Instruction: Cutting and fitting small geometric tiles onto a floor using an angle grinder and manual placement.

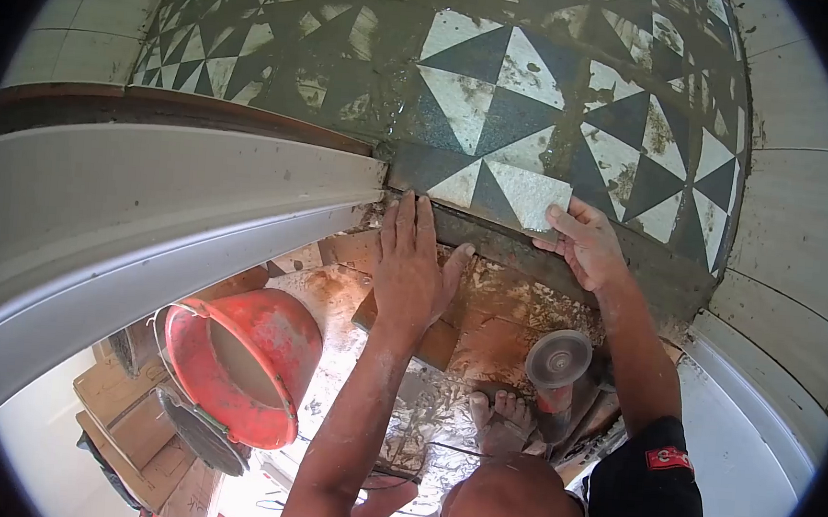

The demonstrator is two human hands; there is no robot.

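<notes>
My right hand (588,247) grips a small pale tile piece (531,192) by its lower right corner. It holds the piece against the front edge of a floor of dark blue and white triangle tiles (502,92) smeared with wet mortar. My left hand (413,268) lies flat, fingers together, holding nothing. Its fingertips touch the dark mortar strip (501,243) along that edge, just left of the tile piece. Below the strip lie brown slabs (501,322) wet with mud.
A red bucket (244,362) with grey mix stands at lower left, a dark toothed tool (202,431) leaning at it. An angle grinder (560,365) rests under my right forearm beside a bare foot (503,420). A white door frame (148,211) runs left; pale wall tiles (799,237) stand right.
</notes>
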